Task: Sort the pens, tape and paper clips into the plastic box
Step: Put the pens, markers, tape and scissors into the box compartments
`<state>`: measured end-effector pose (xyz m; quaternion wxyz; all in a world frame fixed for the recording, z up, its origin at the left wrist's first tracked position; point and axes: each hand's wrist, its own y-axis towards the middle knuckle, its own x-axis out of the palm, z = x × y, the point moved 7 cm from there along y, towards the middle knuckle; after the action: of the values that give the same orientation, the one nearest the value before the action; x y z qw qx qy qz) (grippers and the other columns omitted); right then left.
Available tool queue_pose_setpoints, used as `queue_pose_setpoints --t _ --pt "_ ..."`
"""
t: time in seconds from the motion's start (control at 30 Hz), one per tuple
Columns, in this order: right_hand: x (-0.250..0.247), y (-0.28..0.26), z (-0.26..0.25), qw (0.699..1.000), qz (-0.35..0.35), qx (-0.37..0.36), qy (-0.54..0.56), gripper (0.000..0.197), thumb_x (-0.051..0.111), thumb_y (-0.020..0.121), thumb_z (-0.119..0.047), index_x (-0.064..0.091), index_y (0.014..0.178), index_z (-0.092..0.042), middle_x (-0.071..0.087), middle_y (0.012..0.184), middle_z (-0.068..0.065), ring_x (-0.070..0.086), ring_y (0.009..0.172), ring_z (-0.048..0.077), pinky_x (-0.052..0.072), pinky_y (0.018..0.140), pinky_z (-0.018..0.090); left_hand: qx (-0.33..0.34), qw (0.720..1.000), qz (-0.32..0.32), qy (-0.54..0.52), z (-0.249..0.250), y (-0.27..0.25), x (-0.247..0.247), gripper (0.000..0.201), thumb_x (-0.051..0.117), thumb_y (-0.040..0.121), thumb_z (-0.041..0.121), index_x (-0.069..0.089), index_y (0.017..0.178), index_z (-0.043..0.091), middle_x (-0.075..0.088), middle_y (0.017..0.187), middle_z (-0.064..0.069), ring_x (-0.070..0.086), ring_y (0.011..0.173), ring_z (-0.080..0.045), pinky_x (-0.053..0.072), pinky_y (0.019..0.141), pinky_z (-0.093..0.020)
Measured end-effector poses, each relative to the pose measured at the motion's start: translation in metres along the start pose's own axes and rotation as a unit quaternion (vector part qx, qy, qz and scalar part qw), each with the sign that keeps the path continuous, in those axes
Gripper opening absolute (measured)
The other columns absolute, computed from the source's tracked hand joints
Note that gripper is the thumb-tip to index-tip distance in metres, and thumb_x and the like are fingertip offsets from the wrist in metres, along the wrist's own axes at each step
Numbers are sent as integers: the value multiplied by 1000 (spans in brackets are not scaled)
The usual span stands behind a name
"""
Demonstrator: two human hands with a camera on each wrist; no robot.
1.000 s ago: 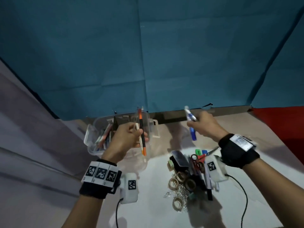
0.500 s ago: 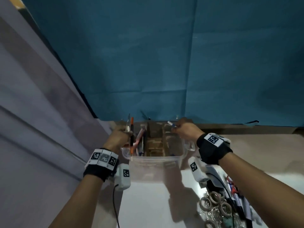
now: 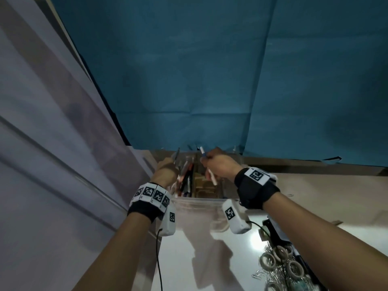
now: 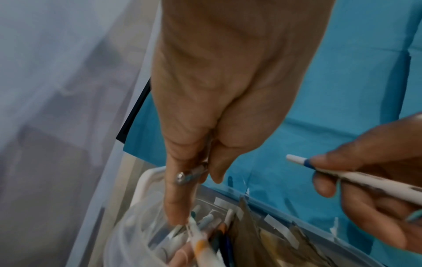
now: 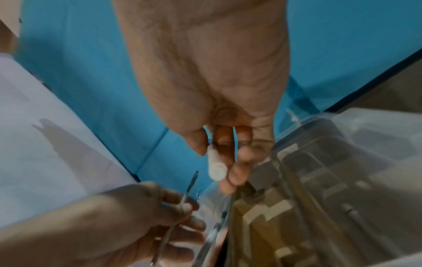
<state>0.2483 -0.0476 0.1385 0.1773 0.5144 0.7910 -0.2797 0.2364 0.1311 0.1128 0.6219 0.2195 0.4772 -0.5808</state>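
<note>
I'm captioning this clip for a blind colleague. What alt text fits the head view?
Two hands work over a clear plastic box: the left hand holds a thin grey pen above the pens already inside, and the right hand grips a white pen. Tape rolls and paper clips lie at lower right.

Teal backdrop cloth (image 3: 189,70), pale wall panel (image 3: 42,122), white tabletop (image 3: 189,265)

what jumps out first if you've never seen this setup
Two hands meet over a clear plastic box at the table's far edge: the left hand grips a thin metal pen, the right hand a white pen. Tape rolls and paper clips wait near the right forearm.
</note>
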Motion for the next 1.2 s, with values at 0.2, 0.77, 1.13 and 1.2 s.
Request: queue_pose_setpoints --t 0.2,0.77,1.13,1.2 --pt "52 17 -21 998 -45 33 9 38 43 103 -31 60 111 2 60 68 8 58 54 23 45 47 29 19 999 -7 28 -1 -5 7 46 54 92 -3 51 137 6 58 126 -19 62 104 -31 51 83 -27" --pt "22 -12 6 996 -78 31 -17 26 53 99 -20 64 106 3 72 89 26 65 62 25 59 61 33 19 999 22 46 16 -26 16 31 50 97 -3 57 127 -4 61 130 -24 57 123 -32 37 112 -40" --pt "-76 -74 50 1000 2 5 -14 23 57 98 -15 62 80 -2 67 66 17 60 45 21 51 46 28 254 966 39 23 120 -105 31 17 56 94 14 72 96 11 73 94 -13 68 89 -30 54 76 -38" --pt "-94 -93 77 999 10 23 -29 26 55 99 -15 61 77 -3 67 65 15 59 46 20 49 45 27 307 952 -8 -11 148 -130 61 18 57 94 21 74 96 17 74 90 -8 70 84 -23 57 77 -35"
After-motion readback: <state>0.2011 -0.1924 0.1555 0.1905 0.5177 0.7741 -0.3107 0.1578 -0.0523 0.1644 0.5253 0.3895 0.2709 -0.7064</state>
